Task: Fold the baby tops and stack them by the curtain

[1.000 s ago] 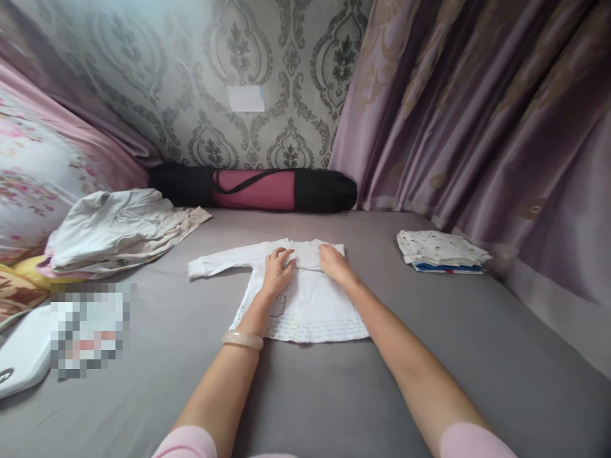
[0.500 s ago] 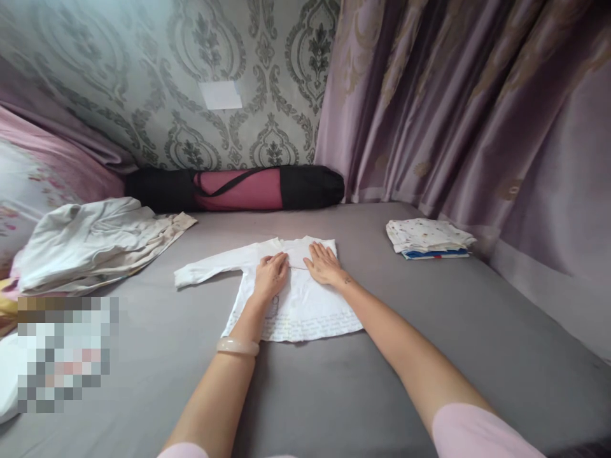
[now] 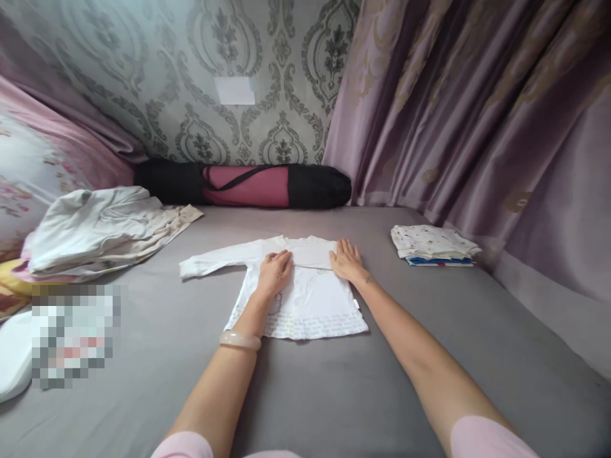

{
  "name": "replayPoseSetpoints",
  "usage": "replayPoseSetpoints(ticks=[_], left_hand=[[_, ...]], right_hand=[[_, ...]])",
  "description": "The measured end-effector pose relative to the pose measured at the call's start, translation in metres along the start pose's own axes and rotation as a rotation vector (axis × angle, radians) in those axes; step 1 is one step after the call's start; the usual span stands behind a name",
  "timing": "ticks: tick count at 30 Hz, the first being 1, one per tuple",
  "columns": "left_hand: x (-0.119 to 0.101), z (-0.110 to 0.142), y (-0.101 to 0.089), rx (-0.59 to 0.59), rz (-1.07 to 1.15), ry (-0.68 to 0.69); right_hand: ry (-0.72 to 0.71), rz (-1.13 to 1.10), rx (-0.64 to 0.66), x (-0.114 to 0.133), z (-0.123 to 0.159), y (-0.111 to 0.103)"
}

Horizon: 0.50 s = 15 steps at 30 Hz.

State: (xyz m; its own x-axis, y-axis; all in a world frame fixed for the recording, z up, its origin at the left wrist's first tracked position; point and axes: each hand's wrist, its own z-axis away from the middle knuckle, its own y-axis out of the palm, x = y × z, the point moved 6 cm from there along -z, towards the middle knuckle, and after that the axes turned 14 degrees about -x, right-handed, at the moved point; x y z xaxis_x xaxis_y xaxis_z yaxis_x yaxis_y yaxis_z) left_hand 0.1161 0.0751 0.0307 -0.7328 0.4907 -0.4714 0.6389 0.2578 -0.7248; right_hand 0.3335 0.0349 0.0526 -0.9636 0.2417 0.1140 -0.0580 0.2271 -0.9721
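Note:
A small white long-sleeved shirt (image 3: 315,312) lies spread on the grey bed sheet, with lines of print along its hem. One sleeve reaches out to the left, while the other is folded across the chest. My left hand (image 3: 275,272), with a pale bangle at the wrist, has its fingers bent and pressed together at the end of the folded sleeve; the fingertips are partly hidden. At the shirt's right shoulder edge, my right hand (image 3: 347,259) rests flat with fingers stretched out, holding nothing.
A folded stack of clothes (image 3: 434,245) sits to the right. Loose pale clothes (image 3: 100,222) are heaped at the left, above a blurred-out white item (image 3: 19,350). Along the wall lies a long black and red bag (image 3: 248,186). Purple curtains (image 3: 405,114) hang at the right.
My right hand has slid right across the folded sleeve to the shirt's shoulder edge, uncovering more of the sleeve. My left hand stays at the sleeve's end. The view has shifted slightly.

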Motion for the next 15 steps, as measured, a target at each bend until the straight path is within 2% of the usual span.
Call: replayPoseSetpoints(ticks=[3,7,10,13,15], left_hand=[[-0.001,0.001,-0.001,0.004,-0.003,-0.003],[-0.004,0.002,-0.005,0.020,-0.016,0.020],[-0.008,0.002,-0.010,0.040,-0.035,0.069],[-0.013,0.001,-0.015,0.062,-0.042,0.105],[-0.014,0.000,-0.018,0.080,-0.027,0.102]], right_hand=[[-0.110,-0.029,-0.062,0.015,0.002,-0.002],[-0.079,-0.033,-0.006,0.015,0.004,0.015],[-0.066,-0.017,0.025,0.011,0.001,0.020],[-0.040,0.007,0.078,0.016,-0.003,0.014],[-0.079,-0.012,0.060,0.031,-0.003,0.005]])
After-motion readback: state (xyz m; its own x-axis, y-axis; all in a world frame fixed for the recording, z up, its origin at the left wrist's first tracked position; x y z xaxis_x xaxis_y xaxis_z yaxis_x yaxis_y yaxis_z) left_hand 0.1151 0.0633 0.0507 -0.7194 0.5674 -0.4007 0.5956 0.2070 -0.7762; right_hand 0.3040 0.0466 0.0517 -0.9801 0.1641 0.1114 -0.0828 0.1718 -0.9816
